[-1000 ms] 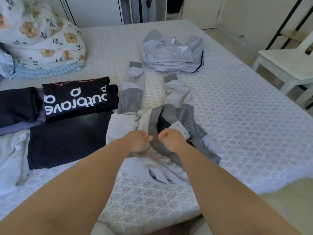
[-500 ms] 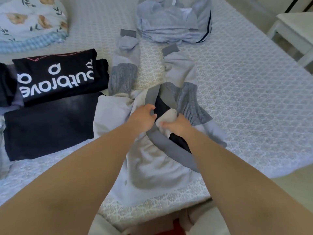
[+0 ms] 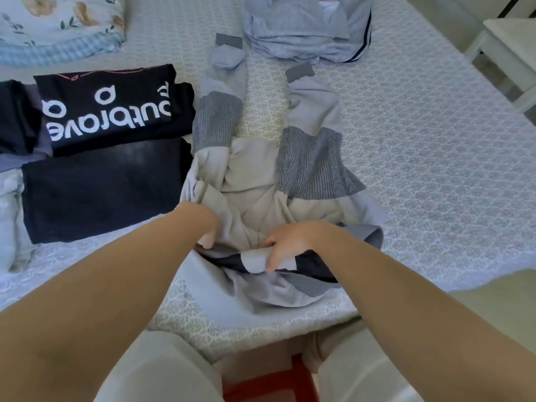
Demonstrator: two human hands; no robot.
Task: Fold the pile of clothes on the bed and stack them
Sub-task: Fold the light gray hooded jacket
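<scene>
A grey sweatshirt point(image 3: 261, 181) with ribbed darker panels lies on the bed point(image 3: 420, 146), its two sleeves stretched away from me. My left hand point(image 3: 203, 224) grips the cloth at the body's left side. My right hand point(image 3: 285, 242) holds a pale fold of the hem over a dark inner part near the bed's front edge. A folded black shirt with white lettering point(image 3: 110, 108) and a folded dark garment point(image 3: 101, 187) lie to the left. A crumpled pale blue-grey garment point(image 3: 307, 27) sits at the far middle.
A floral pillow point(image 3: 58, 24) lies at the top left. More dark and pale clothes point(image 3: 11, 198) sit at the left edge. A white chair point(image 3: 510, 56) stands right of the bed. A red stool point(image 3: 269, 384) shows between my legs.
Both hands have drawn the sweatshirt's lower body toward the front edge of the bed, and the view has tilted further down. The sleeves stay stretched out.
</scene>
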